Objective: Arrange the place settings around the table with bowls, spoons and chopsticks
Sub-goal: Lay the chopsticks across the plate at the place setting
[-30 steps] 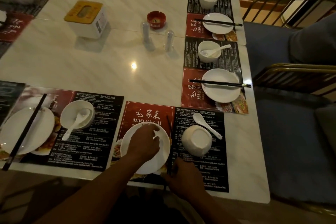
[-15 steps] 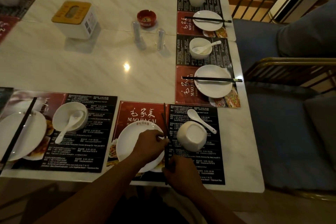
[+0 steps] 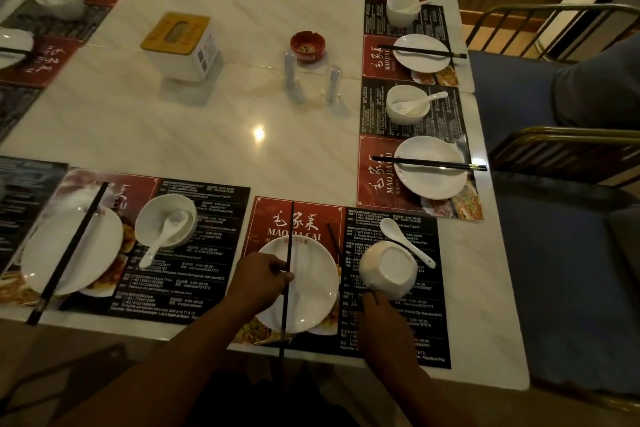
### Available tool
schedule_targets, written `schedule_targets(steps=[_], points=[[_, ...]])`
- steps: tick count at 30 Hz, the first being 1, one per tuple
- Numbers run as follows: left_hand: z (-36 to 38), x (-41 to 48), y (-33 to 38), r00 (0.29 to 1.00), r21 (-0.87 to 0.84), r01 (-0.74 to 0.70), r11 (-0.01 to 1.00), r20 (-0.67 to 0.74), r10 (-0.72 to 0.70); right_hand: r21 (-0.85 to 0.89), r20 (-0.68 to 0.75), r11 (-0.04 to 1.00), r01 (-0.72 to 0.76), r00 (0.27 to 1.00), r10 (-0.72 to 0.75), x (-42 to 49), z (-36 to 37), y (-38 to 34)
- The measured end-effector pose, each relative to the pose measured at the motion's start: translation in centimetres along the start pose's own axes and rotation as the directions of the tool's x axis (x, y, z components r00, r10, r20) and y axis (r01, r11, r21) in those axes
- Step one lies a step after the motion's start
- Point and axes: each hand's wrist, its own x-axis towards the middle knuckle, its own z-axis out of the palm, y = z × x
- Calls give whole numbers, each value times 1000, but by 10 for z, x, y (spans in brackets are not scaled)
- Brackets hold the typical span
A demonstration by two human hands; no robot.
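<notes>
While my left hand (image 3: 259, 282) pinches one chopstick (image 3: 291, 236) lying up-frame across the plate (image 3: 311, 288), the other chopstick (image 3: 334, 241) slants just right, by my right hand (image 3: 381, 319), fingers' hold unclear.

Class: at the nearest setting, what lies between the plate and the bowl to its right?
One black chopstick, lying slantwise on the placemat between plate and bowl; the head view shows it.

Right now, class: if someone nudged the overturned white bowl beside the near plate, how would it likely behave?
The bowl looks like glazed ceramic, so it is probably rigid, slippery and liable to chip if dropped. It lies base-up, seemingly tilted, with rounded sides, so a push could rock or roll it toward the spoon beside it.
</notes>
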Motion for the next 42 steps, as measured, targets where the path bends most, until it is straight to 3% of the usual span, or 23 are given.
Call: schedule_targets(steps=[5,8,11,16,27,42], points=[[-2,2,-3,999,-18,36,999,17,-36,-3,38,999,-44,998,44,4,-4,-11],[-1,4,-2,998,-24,44,999,43,-43,162,73,974,-156,987,146,6,-11,-15],[-3,6,-3,996,-29,54,998,68,-52,390,106,883,-262,965,240,10,-22,-27],[-7,7,-7,992,-47,63,997,111,-57,587,374,712,-386,909,184,17,-20,-66],[-9,11,-14,988,-126,53,991,148,-34,506,329,797,-330,928,176,28,-2,-97],[-6,18,-20,977,-157,47,986,214,-12,550,365,738,-390,907,207,31,7,-101]])
